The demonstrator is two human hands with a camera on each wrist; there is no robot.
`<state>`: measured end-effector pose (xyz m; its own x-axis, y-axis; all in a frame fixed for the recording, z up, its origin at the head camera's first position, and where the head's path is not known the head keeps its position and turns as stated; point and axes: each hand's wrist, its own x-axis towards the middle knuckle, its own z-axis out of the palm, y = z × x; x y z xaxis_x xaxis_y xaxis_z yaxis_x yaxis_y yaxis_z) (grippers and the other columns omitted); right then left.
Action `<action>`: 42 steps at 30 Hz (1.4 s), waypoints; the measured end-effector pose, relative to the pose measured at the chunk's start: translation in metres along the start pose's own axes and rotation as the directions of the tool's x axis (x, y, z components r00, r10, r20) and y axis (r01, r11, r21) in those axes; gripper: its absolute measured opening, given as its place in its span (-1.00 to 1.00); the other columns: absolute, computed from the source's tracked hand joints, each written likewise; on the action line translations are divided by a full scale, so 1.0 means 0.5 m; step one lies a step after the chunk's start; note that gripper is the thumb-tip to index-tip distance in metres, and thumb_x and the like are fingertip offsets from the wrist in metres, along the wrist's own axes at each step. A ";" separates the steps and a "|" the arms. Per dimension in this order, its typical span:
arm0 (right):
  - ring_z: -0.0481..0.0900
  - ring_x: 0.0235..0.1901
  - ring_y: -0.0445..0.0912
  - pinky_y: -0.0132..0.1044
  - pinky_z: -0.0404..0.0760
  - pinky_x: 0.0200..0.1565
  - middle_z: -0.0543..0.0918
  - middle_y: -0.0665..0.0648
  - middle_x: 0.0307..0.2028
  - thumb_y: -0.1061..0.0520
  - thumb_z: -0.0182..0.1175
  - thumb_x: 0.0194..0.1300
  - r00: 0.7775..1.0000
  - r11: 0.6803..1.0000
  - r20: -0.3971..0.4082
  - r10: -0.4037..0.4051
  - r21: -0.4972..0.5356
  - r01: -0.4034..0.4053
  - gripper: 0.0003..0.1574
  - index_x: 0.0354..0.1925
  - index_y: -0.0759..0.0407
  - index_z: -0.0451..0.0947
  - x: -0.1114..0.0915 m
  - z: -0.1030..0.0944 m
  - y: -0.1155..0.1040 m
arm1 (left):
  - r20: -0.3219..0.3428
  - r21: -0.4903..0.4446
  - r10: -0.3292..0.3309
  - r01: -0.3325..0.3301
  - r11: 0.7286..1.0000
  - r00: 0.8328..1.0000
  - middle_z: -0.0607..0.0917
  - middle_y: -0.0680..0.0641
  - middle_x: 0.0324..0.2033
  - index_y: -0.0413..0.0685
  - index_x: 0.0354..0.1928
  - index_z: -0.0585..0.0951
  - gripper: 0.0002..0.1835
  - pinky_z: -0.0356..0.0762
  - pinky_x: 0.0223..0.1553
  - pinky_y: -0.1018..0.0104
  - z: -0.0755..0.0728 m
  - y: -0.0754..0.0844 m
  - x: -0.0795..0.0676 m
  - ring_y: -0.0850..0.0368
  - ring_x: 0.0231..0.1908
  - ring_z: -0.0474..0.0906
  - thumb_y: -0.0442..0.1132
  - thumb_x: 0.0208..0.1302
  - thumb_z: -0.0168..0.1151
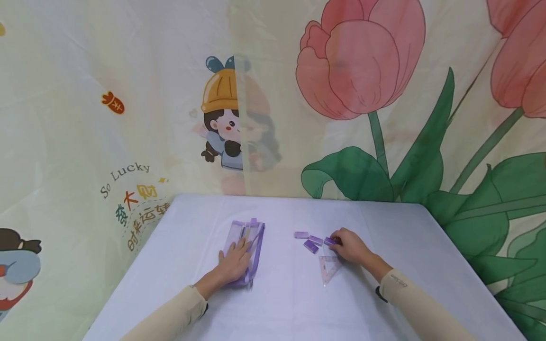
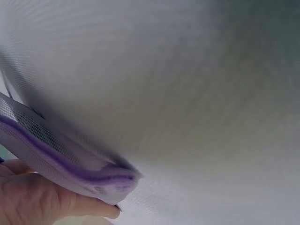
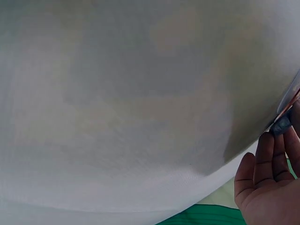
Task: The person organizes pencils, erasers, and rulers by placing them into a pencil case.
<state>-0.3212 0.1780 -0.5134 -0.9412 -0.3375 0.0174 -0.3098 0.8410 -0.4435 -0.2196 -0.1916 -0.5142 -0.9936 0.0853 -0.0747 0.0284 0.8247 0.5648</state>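
Mesh pouch at left pressed by L hand, grip apart; purple blk pinched by R hand near set sq.

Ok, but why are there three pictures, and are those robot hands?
No robot: those are a person's own bare hands. The biggest picture comes from a camera worn on the head, looking forward and down. The other two come from cameras on the wrists, so each peeks at one hand close up. On the white table, the left hand rests on a purple see-through pouch. The right hand pinches a small purple block in its fingers. Three more blocks lie close by, and a see-through triangle lies a bit nearer the person.
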 end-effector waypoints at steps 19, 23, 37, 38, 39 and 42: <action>0.48 -0.28 -0.11 -0.39 0.52 -0.29 0.60 0.08 -0.27 0.22 0.41 0.30 0.996 0.964 -0.081 -0.040 0.261 0.060 -0.69 -0.01 0.29 0.69 -0.028 0.015 -0.113 | 0.002 -0.077 0.012 -0.011 0.997 1.000 0.10 -0.30 0.60 -0.15 0.56 0.25 -0.40 -0.41 0.40 -0.63 -0.006 -0.001 -0.002 -0.48 0.56 -0.11 -0.08 0.62 -0.33; 0.48 -0.31 -0.14 -0.40 0.53 -0.28 0.61 0.10 -0.28 0.25 0.43 0.27 0.988 0.951 -0.094 -0.121 0.276 0.143 -0.70 -0.04 0.32 0.69 -0.020 0.032 -0.150 | 0.003 -0.089 0.018 -0.018 0.996 1.000 0.10 -0.31 0.59 -0.17 0.56 0.25 -0.41 -0.42 0.40 -0.63 -0.006 -0.003 -0.004 -0.49 0.56 -0.10 -0.09 0.62 -0.32; 0.48 -0.36 -0.20 -0.43 0.53 -0.30 0.66 0.08 -0.33 0.20 0.46 0.23 0.963 0.920 -0.011 -0.268 0.294 0.260 -0.76 -0.13 0.26 0.75 0.010 0.115 -0.285 | -0.003 -0.084 0.014 -0.015 0.996 1.000 0.11 -0.31 0.59 -0.16 0.55 0.27 -0.42 -0.42 0.40 -0.62 -0.003 0.001 -0.003 -0.49 0.56 -0.09 -0.11 0.63 -0.31; 0.47 -0.36 -0.21 -0.42 0.52 -0.30 0.66 0.08 -0.34 0.19 0.46 0.23 0.958 0.917 -0.006 -0.287 0.287 0.276 -0.76 -0.13 0.26 0.75 0.011 0.121 -0.294 | -0.006 -0.077 0.015 -0.015 0.997 1.000 0.12 -0.31 0.59 -0.16 0.55 0.27 -0.42 -0.41 0.40 -0.63 -0.002 0.000 -0.003 -0.49 0.55 -0.09 -0.11 0.63 -0.31; 0.46 -0.37 -0.22 -0.42 0.52 -0.30 0.65 0.09 -0.35 0.19 0.46 0.22 0.953 0.913 0.000 -0.304 0.284 0.292 -0.75 -0.14 0.28 0.75 0.012 0.126 -0.302 | -0.008 -0.075 0.013 -0.014 0.997 1.000 0.12 -0.31 0.59 -0.16 0.55 0.28 -0.42 -0.41 0.40 -0.63 -0.002 0.001 -0.003 -0.49 0.55 -0.08 -0.11 0.63 -0.31; 0.45 -0.38 -0.24 -0.43 0.52 -0.30 0.65 0.11 -0.35 0.20 0.45 0.22 0.941 0.906 0.042 -0.335 0.288 0.310 -0.75 -0.14 0.31 0.74 0.012 0.136 -0.324 | -0.008 -0.076 0.014 -0.015 0.997 1.000 0.12 -0.31 0.59 -0.15 0.55 0.28 -0.43 -0.41 0.40 -0.63 -0.002 0.002 -0.004 -0.50 0.55 -0.08 -0.11 0.63 -0.31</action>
<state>-0.2677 0.0109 -0.5026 -0.7762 -0.6176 0.1273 -0.5336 0.5357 -0.6544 -0.2178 -0.1917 -0.5127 -0.9939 0.0928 -0.0602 0.0348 0.7787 0.6265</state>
